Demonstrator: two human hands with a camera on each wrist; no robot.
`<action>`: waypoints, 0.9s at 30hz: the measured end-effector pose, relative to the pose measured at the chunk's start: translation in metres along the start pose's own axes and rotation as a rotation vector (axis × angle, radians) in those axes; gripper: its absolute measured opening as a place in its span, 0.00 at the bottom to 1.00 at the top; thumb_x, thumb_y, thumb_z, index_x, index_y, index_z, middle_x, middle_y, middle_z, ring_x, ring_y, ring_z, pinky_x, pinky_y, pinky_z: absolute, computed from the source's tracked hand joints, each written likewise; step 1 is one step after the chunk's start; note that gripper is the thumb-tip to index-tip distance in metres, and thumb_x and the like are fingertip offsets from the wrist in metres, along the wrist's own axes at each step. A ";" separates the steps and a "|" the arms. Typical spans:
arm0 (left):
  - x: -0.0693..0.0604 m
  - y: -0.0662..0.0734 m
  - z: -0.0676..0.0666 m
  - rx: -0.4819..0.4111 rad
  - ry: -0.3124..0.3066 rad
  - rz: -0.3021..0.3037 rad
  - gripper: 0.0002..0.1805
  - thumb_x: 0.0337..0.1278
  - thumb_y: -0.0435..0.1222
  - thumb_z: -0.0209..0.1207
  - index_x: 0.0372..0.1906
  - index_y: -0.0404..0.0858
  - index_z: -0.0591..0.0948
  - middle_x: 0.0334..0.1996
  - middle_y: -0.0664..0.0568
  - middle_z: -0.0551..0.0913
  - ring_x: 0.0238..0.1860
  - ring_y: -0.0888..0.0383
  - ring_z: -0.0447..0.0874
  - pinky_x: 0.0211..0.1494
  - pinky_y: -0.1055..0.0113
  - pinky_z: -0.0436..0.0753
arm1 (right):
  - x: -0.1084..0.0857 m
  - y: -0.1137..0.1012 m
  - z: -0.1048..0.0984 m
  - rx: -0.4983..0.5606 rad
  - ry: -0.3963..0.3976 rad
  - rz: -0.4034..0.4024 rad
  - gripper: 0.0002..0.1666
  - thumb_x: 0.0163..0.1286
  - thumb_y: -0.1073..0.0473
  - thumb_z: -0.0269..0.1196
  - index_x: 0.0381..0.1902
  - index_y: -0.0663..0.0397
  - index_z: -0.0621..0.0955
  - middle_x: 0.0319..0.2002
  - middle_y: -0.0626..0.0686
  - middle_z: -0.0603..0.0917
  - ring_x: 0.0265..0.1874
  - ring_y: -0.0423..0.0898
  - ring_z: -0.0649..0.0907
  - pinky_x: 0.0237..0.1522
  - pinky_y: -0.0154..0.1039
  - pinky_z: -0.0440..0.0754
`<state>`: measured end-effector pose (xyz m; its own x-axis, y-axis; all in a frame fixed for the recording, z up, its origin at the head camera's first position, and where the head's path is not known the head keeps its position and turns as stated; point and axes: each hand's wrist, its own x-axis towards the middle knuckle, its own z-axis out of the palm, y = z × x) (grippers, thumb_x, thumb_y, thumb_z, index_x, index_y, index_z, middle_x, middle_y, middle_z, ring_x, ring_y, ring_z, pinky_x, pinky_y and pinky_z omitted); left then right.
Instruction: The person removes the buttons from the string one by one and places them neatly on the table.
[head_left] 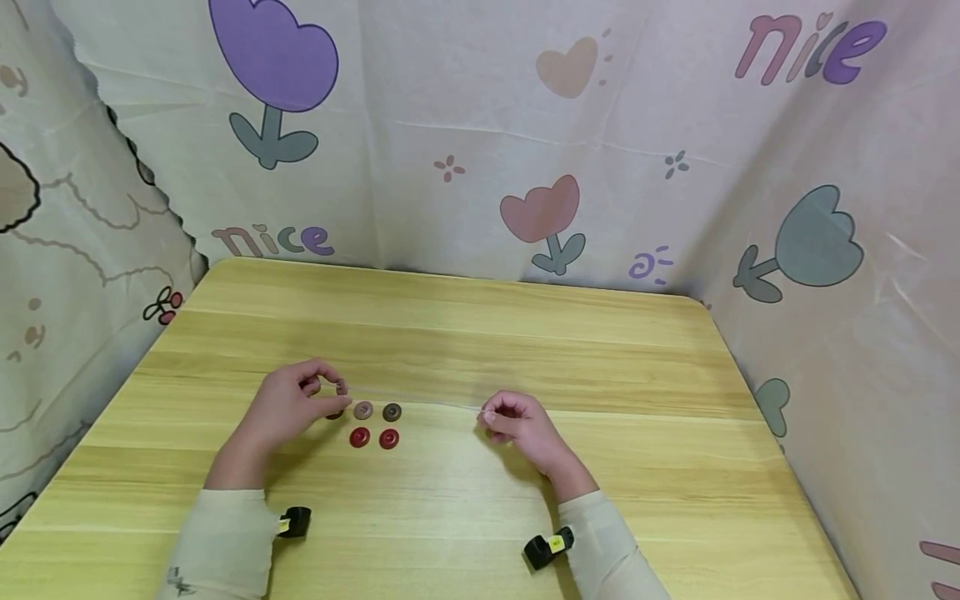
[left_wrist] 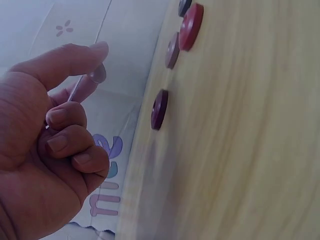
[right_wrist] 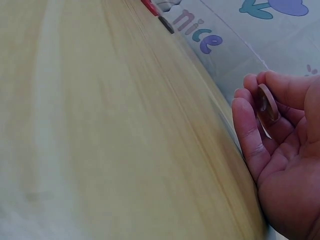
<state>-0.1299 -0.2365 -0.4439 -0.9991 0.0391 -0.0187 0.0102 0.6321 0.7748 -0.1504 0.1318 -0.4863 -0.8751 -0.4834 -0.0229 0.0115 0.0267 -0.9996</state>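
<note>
A thin white string (head_left: 412, 397) runs nearly taut between the two hands, above the table. My left hand (head_left: 288, 404) pinches its left end between thumb and index finger, other fingers curled. A small dark rounded shape at those fingertips is too unclear to name. My right hand (head_left: 525, 425) pinches the other end; in the right wrist view a brown button (right_wrist: 268, 103) sits among its fingers. Below the left hand lie a dark purple button (left_wrist: 159, 110), a pinkish-brown button (head_left: 363, 409), a dark brown button (head_left: 392, 412) and two red buttons (head_left: 360, 437).
The buttons lie in two rows on a light wood table (head_left: 450, 525). A printed cloth (head_left: 450, 100) hangs behind the table and along both sides. Black wrist cameras (head_left: 297, 522) are strapped at both sleeves.
</note>
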 end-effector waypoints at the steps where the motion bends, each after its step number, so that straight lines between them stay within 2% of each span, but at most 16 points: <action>1: 0.000 -0.002 -0.001 0.006 0.001 -0.001 0.10 0.56 0.42 0.71 0.40 0.46 0.83 0.19 0.55 0.58 0.22 0.57 0.60 0.22 0.66 0.64 | 0.000 0.000 0.000 0.001 -0.001 -0.001 0.11 0.74 0.64 0.59 0.40 0.72 0.78 0.41 0.71 0.80 0.35 0.51 0.79 0.37 0.40 0.81; 11: -0.005 -0.014 -0.010 0.046 0.042 -0.005 0.13 0.56 0.45 0.71 0.41 0.45 0.83 0.17 0.56 0.58 0.19 0.57 0.58 0.20 0.66 0.62 | 0.000 -0.001 0.000 0.003 -0.003 -0.007 0.11 0.75 0.64 0.59 0.39 0.73 0.78 0.41 0.72 0.80 0.35 0.51 0.79 0.37 0.41 0.81; 19: -0.010 -0.019 -0.015 0.056 0.064 -0.012 0.12 0.57 0.42 0.71 0.41 0.43 0.83 0.18 0.54 0.58 0.20 0.57 0.58 0.20 0.66 0.62 | -0.001 0.000 0.001 0.002 0.005 -0.003 0.11 0.74 0.65 0.59 0.39 0.73 0.77 0.41 0.73 0.80 0.35 0.51 0.79 0.37 0.40 0.81; 23: -0.012 -0.021 -0.015 0.060 0.050 -0.001 0.11 0.56 0.41 0.72 0.40 0.43 0.83 0.18 0.54 0.59 0.20 0.57 0.60 0.23 0.65 0.62 | -0.001 0.001 0.001 0.004 0.005 -0.003 0.11 0.74 0.64 0.59 0.39 0.73 0.77 0.41 0.73 0.80 0.35 0.51 0.79 0.37 0.40 0.81; 27: -0.015 -0.022 -0.013 0.048 -0.005 -0.006 0.12 0.54 0.40 0.73 0.40 0.42 0.84 0.18 0.55 0.60 0.20 0.57 0.60 0.25 0.64 0.63 | -0.001 0.000 0.001 0.005 0.005 -0.003 0.12 0.74 0.64 0.59 0.39 0.73 0.77 0.41 0.72 0.80 0.35 0.52 0.79 0.37 0.41 0.81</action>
<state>-0.1159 -0.2612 -0.4523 -0.9989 0.0395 -0.0266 0.0067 0.6685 0.7437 -0.1486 0.1316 -0.4865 -0.8775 -0.4791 -0.0199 0.0113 0.0208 -0.9997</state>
